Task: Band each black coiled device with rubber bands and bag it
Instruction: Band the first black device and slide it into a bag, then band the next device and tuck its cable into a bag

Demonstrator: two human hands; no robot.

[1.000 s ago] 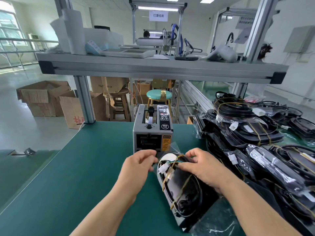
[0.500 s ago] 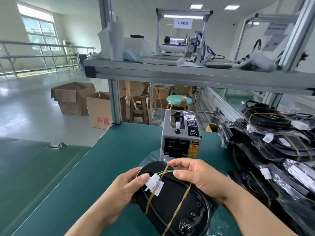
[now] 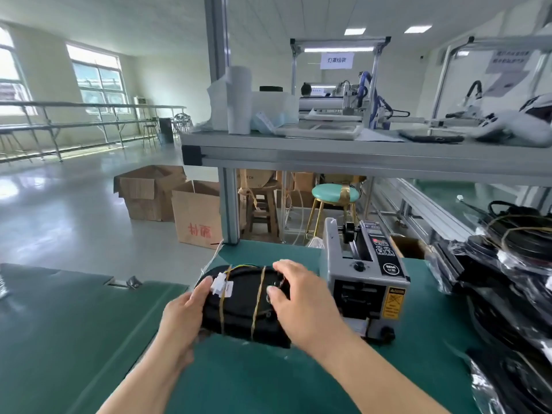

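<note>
The left hand (image 3: 182, 312) and right hand (image 3: 298, 303) each grasp one end of a single black device (image 3: 239, 306) at centre frame, over the green table (image 3: 268, 383). Two rubber bands (image 3: 222, 306) cross it: banding appears done, bagging remains. At right, a pile of bagged devices (image 3: 507, 294) overlaps too much to count.

A white hanging sign (image 3: 337, 60) read 灯罩组装. A cardboard box (image 3: 197, 216) bore two red characters, not surely legible. The tape dispenser's (image 3: 364, 282) labels were too small to read.
</note>
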